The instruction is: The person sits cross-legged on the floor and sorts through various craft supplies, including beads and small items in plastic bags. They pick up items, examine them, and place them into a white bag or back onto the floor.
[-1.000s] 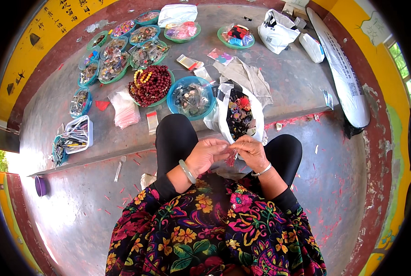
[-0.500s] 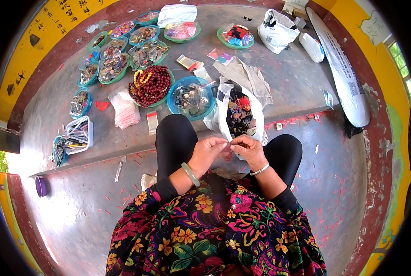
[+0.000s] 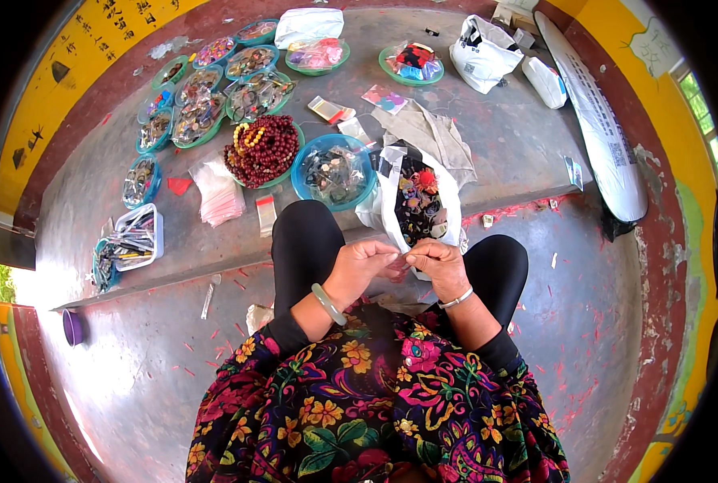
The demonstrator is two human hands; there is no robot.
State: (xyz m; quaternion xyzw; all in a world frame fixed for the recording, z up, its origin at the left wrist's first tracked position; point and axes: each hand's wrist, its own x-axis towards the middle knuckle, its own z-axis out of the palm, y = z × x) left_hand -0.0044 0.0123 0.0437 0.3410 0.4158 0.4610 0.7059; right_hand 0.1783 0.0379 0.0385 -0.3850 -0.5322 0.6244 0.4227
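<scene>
My left hand [image 3: 360,270] and my right hand [image 3: 441,266] meet over my lap, thumbs and fingertips pinched close together. Between them hangs a thin, see-through reddish piece [image 3: 394,272] that looks like a small plastic bag; my fingers hide most of it. Just beyond the hands a white bag [image 3: 388,197] stands with its mouth wide, full of dark hair ornaments [image 3: 415,205] and a red flower piece [image 3: 427,181]. Left of that bag is a blue basin [image 3: 300,173] of clear-wrapped small goods.
Dark red bead strings [image 3: 266,149] fill a green basin. Small clear bags [image 3: 216,193] lie in a stack left of it. A white basket [image 3: 159,233] holds pens or similar sticks. Several filled basins stand farther back. A grey cloth [image 3: 435,137] lies behind the white bag. The raised ledge's edge [image 3: 198,274] crosses before my knees.
My fingertips have shifted slightly, and my right hand has turned a little and moved a bit to the right. The surroundings stay as they were.
</scene>
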